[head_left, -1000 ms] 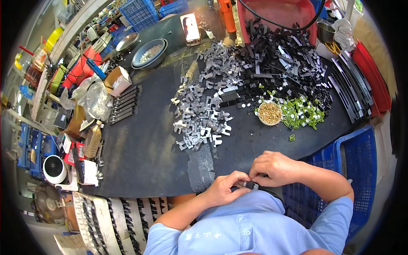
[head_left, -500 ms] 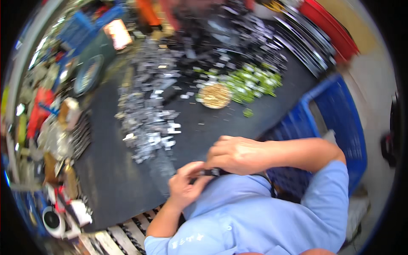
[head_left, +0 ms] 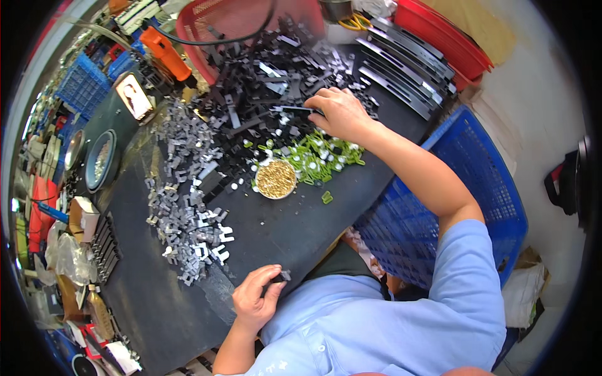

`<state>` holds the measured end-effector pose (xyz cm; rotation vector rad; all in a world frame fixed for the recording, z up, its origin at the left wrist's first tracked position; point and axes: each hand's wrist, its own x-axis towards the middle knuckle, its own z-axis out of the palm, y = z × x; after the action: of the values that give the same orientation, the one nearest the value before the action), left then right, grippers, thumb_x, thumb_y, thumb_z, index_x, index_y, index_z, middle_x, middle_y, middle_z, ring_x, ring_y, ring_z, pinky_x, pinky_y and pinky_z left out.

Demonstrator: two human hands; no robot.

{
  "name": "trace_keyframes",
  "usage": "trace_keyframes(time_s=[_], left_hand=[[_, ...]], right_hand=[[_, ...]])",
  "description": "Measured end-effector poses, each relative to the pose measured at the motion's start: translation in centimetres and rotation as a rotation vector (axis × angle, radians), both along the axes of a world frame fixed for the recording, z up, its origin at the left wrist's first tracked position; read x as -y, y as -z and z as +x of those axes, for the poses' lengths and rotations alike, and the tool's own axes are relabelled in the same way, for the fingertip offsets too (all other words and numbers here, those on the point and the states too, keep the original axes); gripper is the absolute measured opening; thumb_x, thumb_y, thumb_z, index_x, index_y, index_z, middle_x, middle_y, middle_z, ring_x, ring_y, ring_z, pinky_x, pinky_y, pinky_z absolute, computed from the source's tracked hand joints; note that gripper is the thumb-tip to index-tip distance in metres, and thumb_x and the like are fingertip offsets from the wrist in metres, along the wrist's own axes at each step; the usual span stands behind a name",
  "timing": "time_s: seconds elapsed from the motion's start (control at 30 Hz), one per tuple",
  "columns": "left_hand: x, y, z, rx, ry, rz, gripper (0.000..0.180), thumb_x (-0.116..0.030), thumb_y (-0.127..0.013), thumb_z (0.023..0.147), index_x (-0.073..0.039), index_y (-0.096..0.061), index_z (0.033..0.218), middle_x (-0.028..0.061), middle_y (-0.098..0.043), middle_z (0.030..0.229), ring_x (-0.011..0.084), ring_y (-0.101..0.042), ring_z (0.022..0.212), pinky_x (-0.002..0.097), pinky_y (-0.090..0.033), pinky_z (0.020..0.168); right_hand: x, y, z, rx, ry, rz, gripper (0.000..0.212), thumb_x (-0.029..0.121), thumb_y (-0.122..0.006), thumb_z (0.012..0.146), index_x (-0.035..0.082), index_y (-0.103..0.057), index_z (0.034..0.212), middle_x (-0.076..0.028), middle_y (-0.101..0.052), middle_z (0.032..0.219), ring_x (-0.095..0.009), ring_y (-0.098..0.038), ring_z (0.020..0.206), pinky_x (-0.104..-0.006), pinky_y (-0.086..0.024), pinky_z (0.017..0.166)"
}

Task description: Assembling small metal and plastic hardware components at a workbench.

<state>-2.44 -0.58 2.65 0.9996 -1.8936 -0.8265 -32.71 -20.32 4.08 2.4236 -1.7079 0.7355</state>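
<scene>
Near the table's front edge, my left hand (head_left: pixel 256 298) pinches a small dark clip-like part (head_left: pixel 285 276) between thumb and fingertips. My right hand (head_left: pixel 342 114) is stretched out over a heap of dark flat strips (head_left: pixel 257 94), fingers closed on the end of a thin grey strip (head_left: pixel 292 108). Close below that hand lie green plastic clips (head_left: pixel 313 164) mixed with white round bits. A round dish of small brass-coloured pieces (head_left: pixel 276 179) stands beside them. Left of these spreads a long pile of grey metal brackets (head_left: pixel 182 188).
A red basket (head_left: pixel 207 25) stands behind the heap, near an orange-handled tool (head_left: pixel 164 55) and a lit phone screen (head_left: pixel 133 97). Long metal rails (head_left: pixel 404 75) lie at the far right. A blue crate (head_left: pixel 439 207) stands by the table's right edge. A round bowl (head_left: pixel 100 161) sits left.
My right hand has left my left hand and reached far forward to the dark strips. My left hand stays low with the small part. The view has shifted and sharpened.
</scene>
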Motion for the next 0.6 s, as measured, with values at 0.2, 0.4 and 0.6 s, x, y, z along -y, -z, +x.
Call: trace_keyframes(time_s=[0.2,0.4,0.6], left_hand=[[-0.5,-0.2,0.5,0.035,-0.044,0.055,0.024,0.001,-0.069,0.072,0.000,-0.063,0.095,0.0143,-0.066,0.093,0.0237,-0.065,0.083,0.0299,-0.053,0.072],[-0.9,-0.1,0.8,-0.055,-0.054,0.076,0.027,-0.001,-0.070,0.073,-0.001,-0.062,0.099,0.0144,-0.064,0.093,0.0236,-0.065,0.076,0.0288,-0.053,0.065],[-1.0,-0.4,2.5,-0.126,-0.081,0.137,0.028,-0.001,-0.069,0.074,-0.001,-0.064,0.102,0.0136,-0.065,0.094,0.0192,-0.064,0.076,0.0262,-0.052,0.065]], right_hand=[[4.8,2.0,2.3,-0.326,0.140,0.103,0.015,0.020,-0.057,0.077,0.008,-0.065,0.080,-0.008,-0.061,0.089,-0.026,-0.058,0.092,-0.0423,-0.042,0.079],[2.4,-2.0,2.0,0.003,0.087,0.088,0.012,0.018,-0.060,0.075,0.010,-0.066,0.080,-0.011,-0.063,0.080,-0.030,-0.061,0.080,-0.0425,-0.047,0.074],[-10.6,-0.3,6.9,-0.128,-0.680,0.694,0.011,0.027,-0.063,0.075,0.017,-0.065,0.078,-0.002,-0.061,0.078,-0.022,-0.061,0.085,-0.0425,-0.047,0.074]])
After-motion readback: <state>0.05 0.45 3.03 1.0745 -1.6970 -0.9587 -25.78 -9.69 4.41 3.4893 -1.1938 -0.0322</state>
